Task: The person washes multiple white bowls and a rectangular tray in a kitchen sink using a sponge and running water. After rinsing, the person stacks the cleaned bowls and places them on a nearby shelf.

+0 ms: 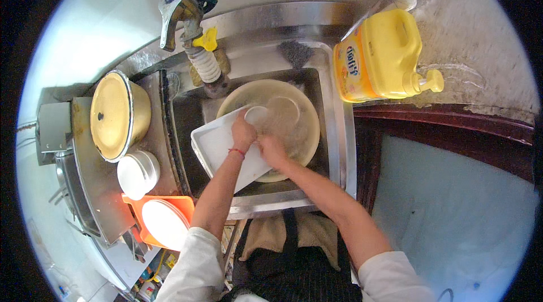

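My left hand (244, 133) is at the rim of a small white bowl (257, 114) and appears to grip it, over a large round basin (312, 132) of cloudy water. Close beside it, my right hand (272, 151) has its fingers curled at the same spot; blur hides whether anything is in them. Under both hands a white rectangular tray (216, 145) leans tilted across the basin's left side. Another round rim, of a bowl (292, 109), shows faintly in the water. The basin stands inside a stainless steel sink (342, 153).
A faucet (184, 13) with a white ribbed hose (205, 65) hangs above the sink. Dark steel wool (296, 52) lies on the back ledge. At right is a yellow detergent jug (388, 51); at left, a lidded enamel pot (111, 115), white bowls (138, 172) and white plates (165, 221).
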Demonstrator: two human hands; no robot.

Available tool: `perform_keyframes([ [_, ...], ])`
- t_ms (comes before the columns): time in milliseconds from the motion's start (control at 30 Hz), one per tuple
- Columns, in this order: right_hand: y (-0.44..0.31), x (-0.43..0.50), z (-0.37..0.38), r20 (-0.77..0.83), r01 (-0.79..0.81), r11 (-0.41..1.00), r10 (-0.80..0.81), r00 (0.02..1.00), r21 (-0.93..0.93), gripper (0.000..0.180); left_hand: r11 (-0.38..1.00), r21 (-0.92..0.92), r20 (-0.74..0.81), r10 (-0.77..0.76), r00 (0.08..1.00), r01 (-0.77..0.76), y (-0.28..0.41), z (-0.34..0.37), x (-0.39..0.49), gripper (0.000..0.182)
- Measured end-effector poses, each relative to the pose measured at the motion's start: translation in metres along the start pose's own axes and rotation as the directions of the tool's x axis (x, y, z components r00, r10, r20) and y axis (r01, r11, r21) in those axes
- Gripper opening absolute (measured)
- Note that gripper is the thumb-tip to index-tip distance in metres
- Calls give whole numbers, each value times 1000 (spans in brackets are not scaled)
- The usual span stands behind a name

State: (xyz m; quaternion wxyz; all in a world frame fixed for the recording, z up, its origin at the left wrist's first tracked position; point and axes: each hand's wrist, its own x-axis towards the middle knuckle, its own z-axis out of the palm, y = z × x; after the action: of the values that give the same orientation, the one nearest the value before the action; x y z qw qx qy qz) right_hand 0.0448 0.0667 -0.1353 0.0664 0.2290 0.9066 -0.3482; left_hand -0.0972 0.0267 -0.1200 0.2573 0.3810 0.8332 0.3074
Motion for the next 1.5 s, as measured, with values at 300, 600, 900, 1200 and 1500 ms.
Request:
perform_keyframes([
  [300, 26, -1, -33, 70, 274, 795, -282, 957, -541, 27, 865, -353, 345, -235, 909, 357, 12, -3, 9, 43],
  [600, 39, 4, -21, 33, 215, 976, -214, 976, -17, 35, 860, -38, 612, -382, 692, 508, 17, -19, 20, 50],
  [900, -1, -3, 6, 88, -163, 981, 154, 984, 102, 31, 978, 82, 240, -204, 949, 189, -8, 12, 11, 35],
  [1200, 25, -4, -36, -129, 327, 939, -339, 932, -105, 42, 968, -54, 545, -177, 820, 245, 4, -8, 11, 36],
  [1500, 18, -15, -50, 363, 6, 993, 38, 931, -120, 45, 909, 347, 476, 42, 878, -231, -54, 38, 21, 37],
])
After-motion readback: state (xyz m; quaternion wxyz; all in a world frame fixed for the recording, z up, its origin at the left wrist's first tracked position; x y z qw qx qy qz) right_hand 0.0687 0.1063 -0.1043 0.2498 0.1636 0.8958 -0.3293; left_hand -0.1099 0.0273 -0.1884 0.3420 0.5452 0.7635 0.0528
